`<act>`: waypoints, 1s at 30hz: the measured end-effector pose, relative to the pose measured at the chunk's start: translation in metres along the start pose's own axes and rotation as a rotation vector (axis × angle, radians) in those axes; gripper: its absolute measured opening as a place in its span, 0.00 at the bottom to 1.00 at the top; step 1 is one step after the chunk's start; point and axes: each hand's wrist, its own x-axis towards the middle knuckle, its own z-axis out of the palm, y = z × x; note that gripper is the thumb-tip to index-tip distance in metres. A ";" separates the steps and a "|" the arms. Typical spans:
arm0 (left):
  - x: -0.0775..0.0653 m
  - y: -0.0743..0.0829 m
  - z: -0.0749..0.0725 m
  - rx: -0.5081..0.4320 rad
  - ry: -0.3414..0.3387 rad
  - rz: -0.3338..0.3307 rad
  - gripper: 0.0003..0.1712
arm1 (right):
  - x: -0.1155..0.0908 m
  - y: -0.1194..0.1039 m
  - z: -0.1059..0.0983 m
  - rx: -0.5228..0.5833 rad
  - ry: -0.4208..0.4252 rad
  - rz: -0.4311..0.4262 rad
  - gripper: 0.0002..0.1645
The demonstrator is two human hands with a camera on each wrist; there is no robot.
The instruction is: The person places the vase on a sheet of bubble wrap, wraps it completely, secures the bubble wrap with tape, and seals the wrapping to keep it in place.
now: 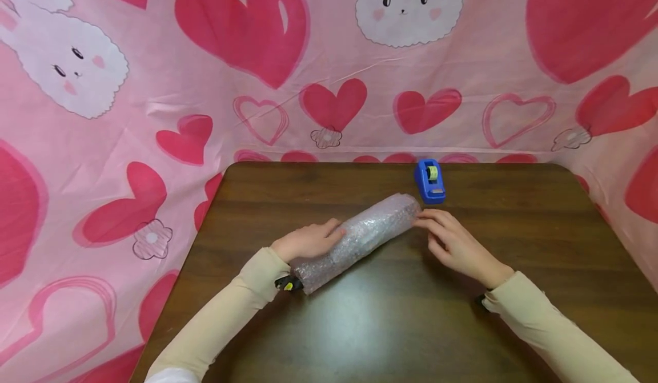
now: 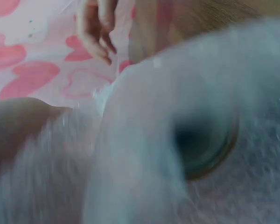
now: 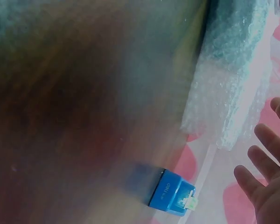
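A bubble-wrapped cylinder [image 1: 372, 226] lies slantwise on the table, its near end to the left and its far end to the right. Inside the near end, the left wrist view shows a dark round shape with a brownish rim [image 2: 214, 165], blurred by the wrap. My left hand [image 1: 308, 240] rests on top of the roll near that end, fingers extended over the wrap. At the far end, the fingertips of my right hand [image 1: 454, 246] are right at the wrap's edge. The right wrist view shows that hand [image 3: 270, 172] with fingers spread and nothing held.
A blue tape dispenser [image 1: 430, 182] with a roll of tape stands near the table's back edge, just beyond the far end of the wrap. The brown wooden table [image 1: 514, 212] is backed by a pink cloth [image 1: 216, 92] with hearts and rabbit faces.
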 end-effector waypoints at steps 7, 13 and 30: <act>-0.008 -0.012 0.003 -0.072 -0.009 0.069 0.23 | -0.004 -0.003 0.005 0.007 -0.035 0.022 0.25; -0.011 -0.014 0.011 -0.114 0.006 0.071 0.23 | -0.007 -0.005 0.010 -0.004 -0.054 0.032 0.24; -0.017 -0.007 0.047 -0.317 0.075 0.025 0.29 | -0.013 -0.009 0.015 0.018 -0.147 0.066 0.21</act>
